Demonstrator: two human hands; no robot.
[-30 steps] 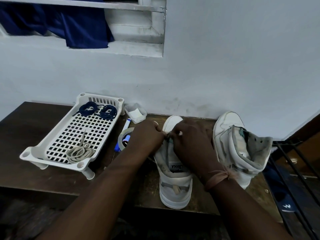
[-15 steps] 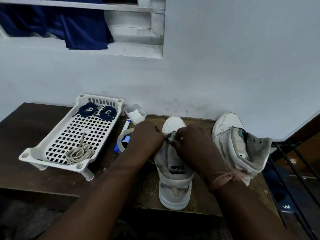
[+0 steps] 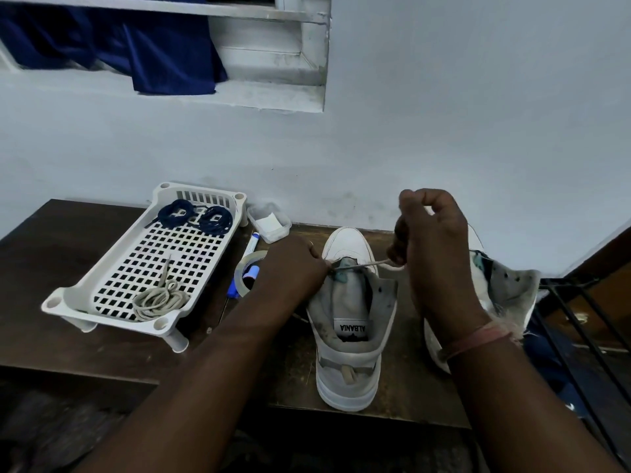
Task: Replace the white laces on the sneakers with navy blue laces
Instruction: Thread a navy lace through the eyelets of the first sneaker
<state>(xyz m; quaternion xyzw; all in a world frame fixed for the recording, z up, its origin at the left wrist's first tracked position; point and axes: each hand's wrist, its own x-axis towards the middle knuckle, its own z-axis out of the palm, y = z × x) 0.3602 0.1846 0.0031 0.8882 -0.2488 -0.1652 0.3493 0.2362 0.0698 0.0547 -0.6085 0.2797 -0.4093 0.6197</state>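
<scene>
The left hand [image 3: 293,264] is pressing against the left side of the near sneaker [image 3: 350,322], its fingers curled at the eyelets, where it is pinching the shoe's edge or the lace; which one cannot be told. The right hand [image 3: 432,240] is raised above the shoe's right side, its fingers closed round the white lace [image 3: 370,264], which is stretching taut across the open throat of the sneaker between the two hands. This sneaker is standing upright on the dark wooden bench [image 3: 68,254], heel towards the camera. The second sneaker [image 3: 505,288] is standing just beside it on the right, partly hidden behind the right wrist. On the left, a white perforated tray [image 3: 102,285] is carrying two coiled navy blue laces [image 3: 196,216] at its far end and a bundled white lace [image 3: 158,298] at its near end. A tape roll [image 3: 244,271] and a marker [image 3: 252,242] are lying between the tray and the left hand.
</scene>
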